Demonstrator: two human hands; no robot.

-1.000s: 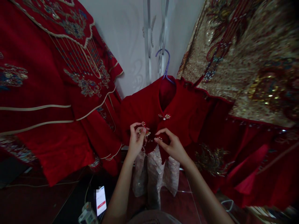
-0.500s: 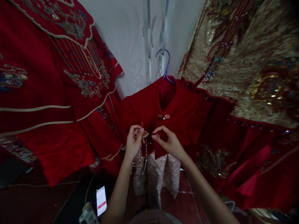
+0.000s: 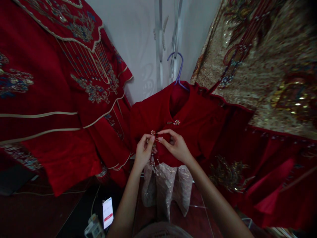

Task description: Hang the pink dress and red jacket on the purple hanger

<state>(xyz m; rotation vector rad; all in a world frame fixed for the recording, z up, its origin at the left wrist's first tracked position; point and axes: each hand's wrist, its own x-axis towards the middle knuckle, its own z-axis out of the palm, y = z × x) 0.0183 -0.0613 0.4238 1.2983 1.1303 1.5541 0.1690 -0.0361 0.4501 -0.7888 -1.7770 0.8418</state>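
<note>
A short red jacket (image 3: 153,109) hangs on a purple hanger (image 3: 180,71), with a pearl flower clasp (image 3: 176,122) fastened at its neck. Lower on the front, my left hand (image 3: 144,150) pinches the jacket's edge by a flower-shaped beaded button (image 3: 153,133). A beaded tassel (image 3: 154,162) dangles under those fingers. My right hand (image 3: 177,147) is closed in a pinch on a small beaded button loop (image 3: 158,139), close beside the button. Fingertips cover part of both pieces, and I cannot tell whether the loop touches the button.
An embroidered red garment (image 3: 99,125) with bead fringe hangs at left. Gold sequinned cloth (image 3: 262,76) and a dark red skirt (image 3: 235,135) hang at right. Pale shiny cloth (image 3: 167,178) shows below the jacket. A lit phone (image 3: 107,213) lies lower left.
The flower button now shows upright above my left fingers. My right hand has brought the loop left, closer to it. The tassel has bunched up, and the view has shifted slightly.
</note>
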